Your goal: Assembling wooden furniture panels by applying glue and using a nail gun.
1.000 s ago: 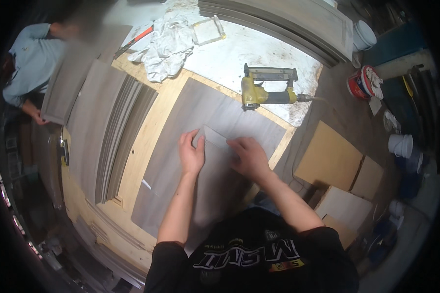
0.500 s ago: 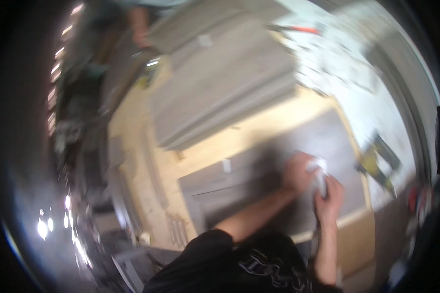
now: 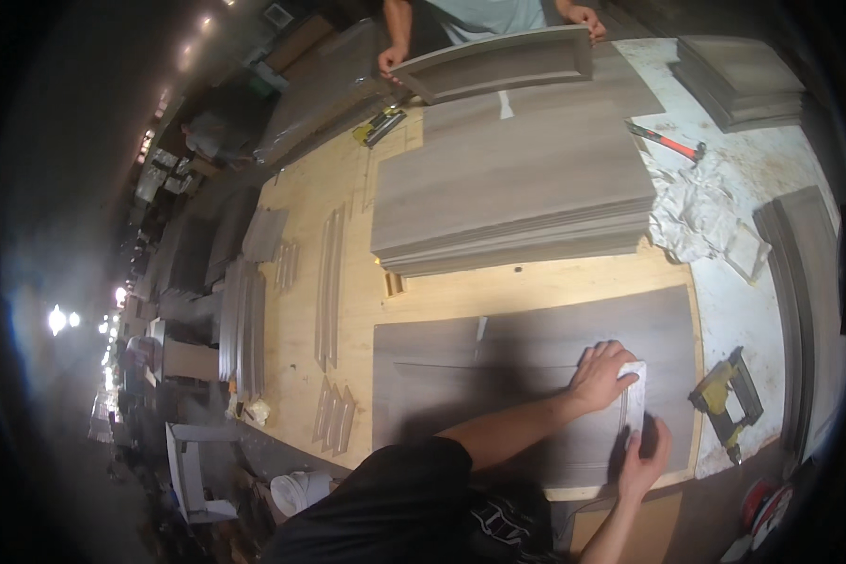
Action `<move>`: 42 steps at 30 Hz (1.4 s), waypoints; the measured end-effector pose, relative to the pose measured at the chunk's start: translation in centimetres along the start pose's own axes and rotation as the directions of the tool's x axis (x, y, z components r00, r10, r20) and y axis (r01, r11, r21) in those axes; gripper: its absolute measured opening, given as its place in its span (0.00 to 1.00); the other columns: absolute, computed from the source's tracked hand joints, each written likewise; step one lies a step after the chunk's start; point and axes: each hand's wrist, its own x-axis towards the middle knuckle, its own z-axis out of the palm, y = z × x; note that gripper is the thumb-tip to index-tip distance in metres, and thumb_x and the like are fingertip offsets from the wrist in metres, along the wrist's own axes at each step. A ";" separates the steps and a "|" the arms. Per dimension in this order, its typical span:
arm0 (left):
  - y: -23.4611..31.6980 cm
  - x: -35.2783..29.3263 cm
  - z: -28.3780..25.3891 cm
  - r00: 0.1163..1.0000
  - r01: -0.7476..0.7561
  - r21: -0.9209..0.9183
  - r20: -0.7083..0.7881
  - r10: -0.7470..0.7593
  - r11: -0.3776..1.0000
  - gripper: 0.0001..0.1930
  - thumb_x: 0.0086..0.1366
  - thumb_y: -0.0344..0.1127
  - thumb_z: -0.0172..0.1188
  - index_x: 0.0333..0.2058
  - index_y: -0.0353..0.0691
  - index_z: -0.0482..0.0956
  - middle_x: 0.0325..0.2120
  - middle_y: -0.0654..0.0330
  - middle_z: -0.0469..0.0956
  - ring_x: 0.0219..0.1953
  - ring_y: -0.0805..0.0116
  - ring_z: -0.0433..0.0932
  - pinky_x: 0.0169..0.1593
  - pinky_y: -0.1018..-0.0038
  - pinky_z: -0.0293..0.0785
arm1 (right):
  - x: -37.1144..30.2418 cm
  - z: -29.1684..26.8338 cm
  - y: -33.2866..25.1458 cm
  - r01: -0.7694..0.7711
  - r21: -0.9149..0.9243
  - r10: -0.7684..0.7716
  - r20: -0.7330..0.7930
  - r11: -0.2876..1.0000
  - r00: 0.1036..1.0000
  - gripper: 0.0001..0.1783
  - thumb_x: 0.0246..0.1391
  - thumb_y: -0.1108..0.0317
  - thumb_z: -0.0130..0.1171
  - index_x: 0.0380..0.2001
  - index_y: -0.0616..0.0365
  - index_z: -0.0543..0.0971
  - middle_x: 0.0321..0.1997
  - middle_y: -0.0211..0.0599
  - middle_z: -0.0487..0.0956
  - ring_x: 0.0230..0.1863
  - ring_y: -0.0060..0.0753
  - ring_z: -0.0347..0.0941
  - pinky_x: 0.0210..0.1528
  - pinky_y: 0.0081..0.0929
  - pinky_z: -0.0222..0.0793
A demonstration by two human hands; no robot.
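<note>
A grey wood-look panel [image 3: 526, 329] with a raised rectangular frame lies before me on the near side of the table. Over its right part, my left hand [image 3: 600, 378] rests with the thumb against a narrow white piece [image 3: 636, 383]. Whether that piece is cloth or a stiff strip, I cannot tell. My right hand [image 3: 647, 461] is at the lower end of the white piece, thumb and fingers apart. A strip of the panel's frame runs down between the two hands. My left forearm throws a dark shadow over the panel's middle.
Stacked grey panels [image 3: 508, 188] fill the table's middle. Across from me a person's hands [image 3: 393, 62] hold a framed grey drawer front [image 3: 498, 68]. A yellow-black nail gun [image 3: 727, 399] lies right, a red-handled hammer [image 3: 667, 141] and crumpled wrapping [image 3: 694, 214] beyond. Trim strips [image 3: 329, 287] lie left.
The view has turned and steadied. My hands have moved apart, the right one nearer my body; the white piece now looks straight between them. The other person's framed front has come into view.
</note>
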 end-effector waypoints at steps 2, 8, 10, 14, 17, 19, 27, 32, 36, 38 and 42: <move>-0.7 0.0 0.9 0.999 -0.041 -0.024 -0.007 0.041 0.999 0.13 0.62 0.40 0.68 0.44 0.45 0.82 0.41 0.56 0.77 0.48 0.52 0.74 0.53 0.61 0.69 | -3.3 -2.8 2.3 -0.255 0.086 0.257 -0.015 0.963 0.966 0.12 0.60 0.71 0.62 0.45 0.64 0.79 0.47 0.43 0.81 0.50 0.41 0.76 0.57 0.36 0.70; -3.7 0.2 0.6 0.994 -0.107 0.082 -0.008 0.108 0.991 0.20 0.61 0.46 0.69 0.46 0.39 0.82 0.45 0.49 0.80 0.52 0.48 0.76 0.59 0.57 0.71 | -12.1 -2.6 3.7 -0.665 0.074 0.654 0.128 0.743 0.745 0.15 0.65 0.58 0.62 0.36 0.61 0.83 0.28 0.29 0.81 0.32 0.21 0.74 0.38 0.26 0.73; -3.9 0.9 0.1 0.998 -0.055 0.125 0.016 0.053 0.991 0.17 0.62 0.42 0.69 0.46 0.39 0.82 0.46 0.47 0.80 0.52 0.46 0.76 0.58 0.56 0.72 | -10.9 -1.8 1.4 -0.650 -0.089 0.650 0.240 0.755 0.721 0.20 0.63 0.50 0.60 0.38 0.58 0.83 0.30 0.46 0.84 0.33 0.41 0.82 0.40 0.36 0.75; -2.9 1.9 -0.2 0.987 -0.069 0.101 0.152 0.054 0.992 0.18 0.63 0.39 0.69 0.46 0.34 0.81 0.46 0.47 0.78 0.51 0.48 0.77 0.58 0.59 0.72 | -9.3 -1.6 0.1 -0.698 -0.124 0.701 0.272 0.705 0.660 0.24 0.65 0.44 0.53 0.35 0.56 0.81 0.34 0.51 0.84 0.43 0.60 0.80 0.46 0.52 0.74; -1.4 2.0 -0.2 0.989 -0.004 0.052 0.149 -0.004 0.999 0.19 0.65 0.40 0.67 0.49 0.32 0.80 0.48 0.48 0.77 0.51 0.52 0.76 0.57 0.62 0.72 | -9.7 -1.3 0.3 -0.661 -0.129 0.671 0.229 0.739 0.705 0.24 0.65 0.45 0.52 0.33 0.56 0.80 0.32 0.50 0.83 0.41 0.60 0.79 0.45 0.54 0.73; -1.2 1.8 0.0 0.988 0.062 0.071 0.140 -0.072 0.996 0.21 0.66 0.41 0.66 0.50 0.31 0.80 0.49 0.50 0.75 0.51 0.56 0.75 0.57 0.62 0.72 | -10.0 -1.7 0.1 -0.617 -0.032 0.612 0.177 0.786 0.771 0.23 0.66 0.47 0.52 0.31 0.57 0.79 0.31 0.51 0.82 0.39 0.60 0.79 0.43 0.55 0.72; -0.5 0.3 0.9 0.984 0.033 0.101 0.172 -0.051 0.994 0.23 0.67 0.43 0.66 0.52 0.30 0.79 0.49 0.51 0.75 0.51 0.58 0.75 0.57 0.63 0.72 | -12.0 -2.0 0.6 -0.574 -0.031 0.575 0.084 0.818 0.814 0.21 0.66 0.53 0.52 0.29 0.60 0.79 0.28 0.51 0.82 0.32 0.60 0.80 0.37 0.54 0.74; -0.3 -0.7 1.3 0.991 -0.035 0.140 0.134 0.016 0.990 0.24 0.68 0.44 0.65 0.52 0.29 0.79 0.49 0.49 0.74 0.50 0.57 0.76 0.58 0.63 0.72 | -12.8 -2.1 0.8 -0.534 -0.034 0.535 0.045 0.845 0.844 0.21 0.66 0.54 0.52 0.29 0.62 0.80 0.27 0.53 0.82 0.32 0.59 0.81 0.39 0.53 0.76; -0.4 -0.5 1.7 0.990 -0.083 0.198 0.128 0.059 0.977 0.24 0.68 0.44 0.64 0.52 0.28 0.79 0.49 0.47 0.75 0.49 0.55 0.76 0.56 0.62 0.72 | -12.8 -2.1 1.1 -0.521 -0.041 0.522 0.027 0.853 0.852 0.21 0.66 0.54 0.53 0.30 0.62 0.80 0.26 0.54 0.82 0.32 0.59 0.81 0.39 0.53 0.76; -0.8 -0.2 1.4 0.990 -0.106 0.212 0.116 0.082 0.972 0.24 0.68 0.45 0.64 0.53 0.29 0.79 0.49 0.47 0.75 0.48 0.55 0.76 0.56 0.62 0.73 | -12.8 -2.2 1.1 -0.524 -0.040 0.526 0.040 0.851 0.850 0.22 0.66 0.54 0.53 0.29 0.63 0.80 0.26 0.54 0.82 0.32 0.59 0.81 0.40 0.53 0.76; 0.6 0.6 0.1 0.978 -0.083 0.273 0.209 0.025 0.959 0.25 0.67 0.46 0.65 0.54 0.31 0.78 0.50 0.46 0.74 0.51 0.53 0.76 0.56 0.62 0.72 | -12.6 -2.2 1.5 -0.509 -0.029 0.510 0.079 0.860 0.857 0.21 0.66 0.53 0.53 0.30 0.61 0.81 0.28 0.52 0.83 0.33 0.59 0.81 0.40 0.53 0.76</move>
